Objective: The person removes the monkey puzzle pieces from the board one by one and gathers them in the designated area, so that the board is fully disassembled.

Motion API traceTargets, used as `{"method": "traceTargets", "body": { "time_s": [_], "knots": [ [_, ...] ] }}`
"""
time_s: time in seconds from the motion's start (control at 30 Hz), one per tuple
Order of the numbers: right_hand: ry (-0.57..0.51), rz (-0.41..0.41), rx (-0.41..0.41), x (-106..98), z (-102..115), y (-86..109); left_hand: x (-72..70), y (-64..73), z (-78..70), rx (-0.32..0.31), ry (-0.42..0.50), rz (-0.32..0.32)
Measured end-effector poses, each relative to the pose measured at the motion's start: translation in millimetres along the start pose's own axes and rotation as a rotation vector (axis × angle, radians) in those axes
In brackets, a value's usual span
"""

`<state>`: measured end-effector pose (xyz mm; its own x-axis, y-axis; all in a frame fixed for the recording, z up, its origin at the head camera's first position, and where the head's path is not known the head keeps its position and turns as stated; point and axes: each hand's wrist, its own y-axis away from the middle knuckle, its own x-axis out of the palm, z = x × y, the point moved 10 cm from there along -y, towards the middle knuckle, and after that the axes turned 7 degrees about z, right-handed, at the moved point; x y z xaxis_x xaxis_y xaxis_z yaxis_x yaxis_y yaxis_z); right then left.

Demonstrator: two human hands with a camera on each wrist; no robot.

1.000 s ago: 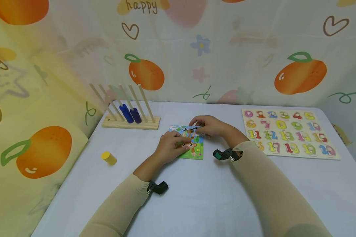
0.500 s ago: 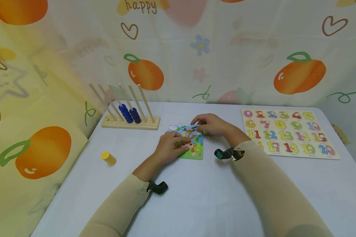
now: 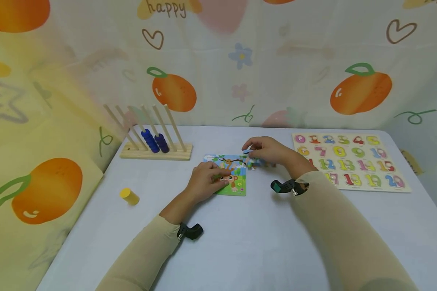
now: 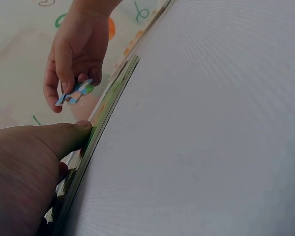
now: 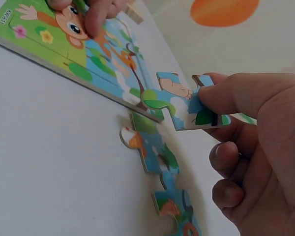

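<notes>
My left hand (image 3: 206, 182) rests on a monkey jigsaw board (image 3: 239, 189), its fingers and thumb lying across the picture. In the left wrist view that thumb (image 4: 71, 135) presses at the board's edge. Just right of the board's far corner, my right hand (image 3: 269, 150) pinches a jigsaw piece (image 5: 179, 104) between thumb and fingers. The piece is blue and green with a printed foot, and it hangs clear of the table. Below it, loose pieces (image 5: 150, 147) lie beside the board, partly hidden by the right hand in the head view.
A wooden peg stand (image 3: 156, 152) with blue and dark purple beads is at the back left. A yellow cylinder (image 3: 129, 196) lies on the left of the white table. To the right is a number puzzle board (image 3: 349, 161). A printed cloth (image 3: 291, 81) hangs behind.
My right hand has moved right, off the far right part of the jigsaw board, carrying the piece; that part of the picture now shows. My left hand stays on the board. The head view shifted slightly.
</notes>
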<state>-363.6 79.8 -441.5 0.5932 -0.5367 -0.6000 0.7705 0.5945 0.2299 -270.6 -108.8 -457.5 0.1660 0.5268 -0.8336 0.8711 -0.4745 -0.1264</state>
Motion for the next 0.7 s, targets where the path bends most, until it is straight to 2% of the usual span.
{"method": "traceTargets", "body": {
  "time_s": [0.33, 0.53, 0.7],
  "knots": [
    [-0.023, -0.002, 0.012, -17, -10, 18.2, -1.2, 3.2, -1.1, 0.01, 0.024, -0.014],
    [0.001, -0.014, 0.051, -27, -24, 28.5, -2.3, 3.0, -2.6, 0.013, 0.027, -0.014],
    [0.023, 0.007, 0.047, -34, -32, 39.3, -0.9, 1.9, -1.6, 0.01, 0.025, -0.009]
  ]
}}
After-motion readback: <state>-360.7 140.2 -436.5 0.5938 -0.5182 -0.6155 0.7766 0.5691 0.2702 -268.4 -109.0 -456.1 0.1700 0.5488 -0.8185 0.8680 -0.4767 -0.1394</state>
